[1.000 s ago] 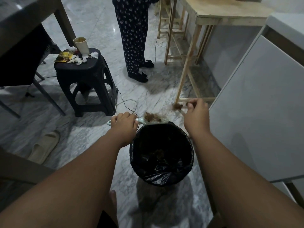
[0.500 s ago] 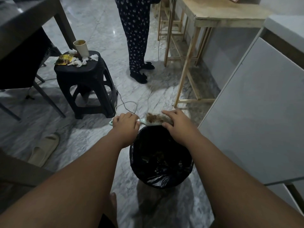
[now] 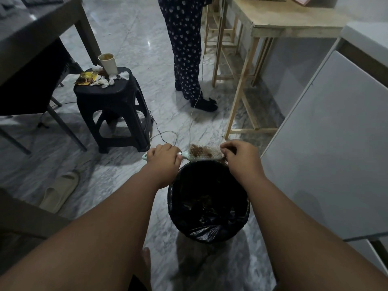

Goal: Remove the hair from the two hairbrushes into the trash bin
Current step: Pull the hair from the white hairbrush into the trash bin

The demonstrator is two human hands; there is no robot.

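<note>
My left hand (image 3: 162,159) grips the handle of a pale green hairbrush (image 3: 204,157), held level over the far rim of the trash bin (image 3: 182,225), which is lined with a black bag. Brown hair (image 3: 198,151) is matted in the bristles. My right hand (image 3: 241,158) is at the brush's right end, its fingers curled and pinching a tuft of hair there. Only one hairbrush is in view.
A black plastic stool (image 3: 113,101) with a paper cup (image 3: 108,63) and crumpled wrappers stands at the left. A person in dotted trousers (image 3: 184,47) stands behind. A wooden table (image 3: 273,19) is at the back right, a white cabinet (image 3: 327,143) at the right, a slipper (image 3: 59,191) on the floor.
My right hand came back from the right, where it held a pulled tuft, passed over the bristles, and now pinches hair at the brush's right end. The left hand stayed put.
</note>
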